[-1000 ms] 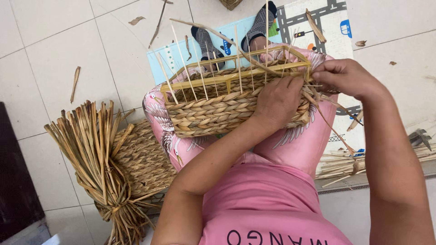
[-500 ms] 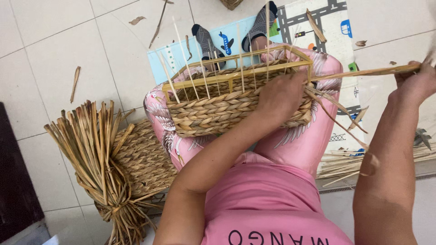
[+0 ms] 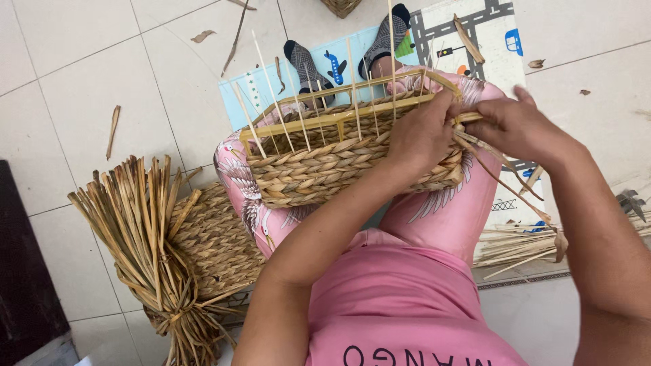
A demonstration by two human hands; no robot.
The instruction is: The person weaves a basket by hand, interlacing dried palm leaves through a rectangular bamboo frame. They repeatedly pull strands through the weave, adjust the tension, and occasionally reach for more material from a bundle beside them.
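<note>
My right hand (image 3: pixel 519 129) is back from its outward pull, pinching the flat dry straw strand (image 3: pixel 502 173) at the corner; left hand (image 3: pixel 424 132) clamps the rim of the half-woven rectangular braided-straw basket (image 3: pixel 319 169) on my lap, so that pass is cinched; stiff pale stakes (image 3: pixel 271 95) upright; tied reed bundle (image 3: pixel 146 237) beside me.

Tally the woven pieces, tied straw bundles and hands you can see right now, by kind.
Woven baskets: 3 - the half-woven basket on the lap, a finished basket on the floor beside the leg, and a basket edge at the top of the picture.
Tied straw bundle: 1
Hands: 2 - left hand, right hand, both at the basket's rim.
Total: 6
</note>
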